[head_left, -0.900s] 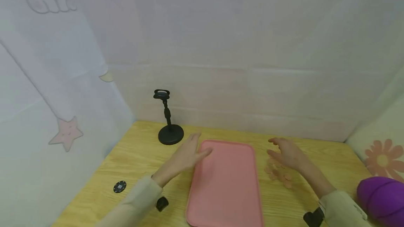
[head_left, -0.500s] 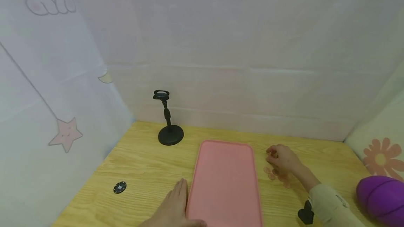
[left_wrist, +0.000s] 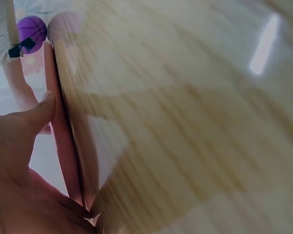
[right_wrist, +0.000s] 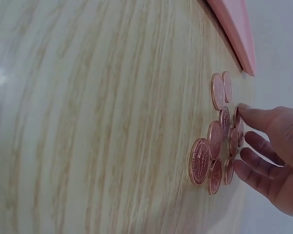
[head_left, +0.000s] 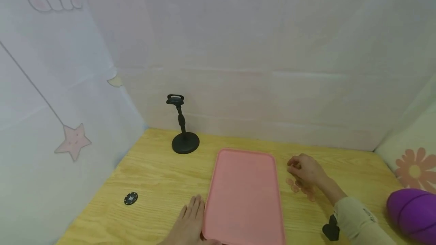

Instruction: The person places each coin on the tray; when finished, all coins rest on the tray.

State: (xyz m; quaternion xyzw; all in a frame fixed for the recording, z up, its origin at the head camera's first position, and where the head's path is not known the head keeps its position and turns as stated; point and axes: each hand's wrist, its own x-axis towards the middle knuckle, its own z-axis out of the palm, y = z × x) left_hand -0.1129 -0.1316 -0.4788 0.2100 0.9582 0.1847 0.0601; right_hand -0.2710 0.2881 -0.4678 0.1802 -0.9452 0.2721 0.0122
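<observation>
A pink tray lies on the wooden table. My left hand lies flat along its near left side, fingers straight and together; in the left wrist view the thumb rests on the tray's rim. Right of the tray, my right hand bends over a loose group of copper-coloured coins. Its thumb and curled fingertips are at a coin on the far side of the group, thumb overlapping that coin's edge. In the head view the hand hides part of the group.
A black stand with a round base is at the back, left of the tray. A black poker chip lies on the left. A purple ball sits at the right edge. Pale printed cloth hangs behind the table.
My left hand has come down and back from above the tray's upper left to its near left side. My right hand has lowered to the coins, its thumb and fingers drawn closer together.
</observation>
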